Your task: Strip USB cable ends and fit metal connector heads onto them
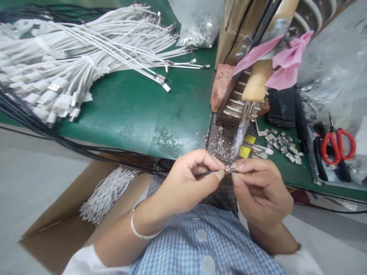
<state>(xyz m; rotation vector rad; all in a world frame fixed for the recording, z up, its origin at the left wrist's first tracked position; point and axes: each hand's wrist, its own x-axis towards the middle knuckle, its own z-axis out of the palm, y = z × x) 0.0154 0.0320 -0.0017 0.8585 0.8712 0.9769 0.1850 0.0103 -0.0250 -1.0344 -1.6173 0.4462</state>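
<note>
My left hand (192, 176) pinches a black cable (204, 173) close to its stripped end, where small coloured wires show. Against that end my right hand (259, 183) grips a tiny metal connector (231, 168) between thumb and fingertips. The wires and the connector meet just in front of my lap; whether they are joined is too small to tell. Just beyond my fingers a soldering iron (241, 133) with a wooden handle points down, its tip end wrapped in a pale covering. A yellow sponge piece (248, 147) lies beside it.
Bundled white USB cables (86, 57) cover the table's left. Loose connectors (282, 143) lie right of the iron, near a black phone (282, 107) and red-handled scissors (338, 145). A brick (222, 86) stands by the iron. A cardboard box (57, 208) holds white cables below left.
</note>
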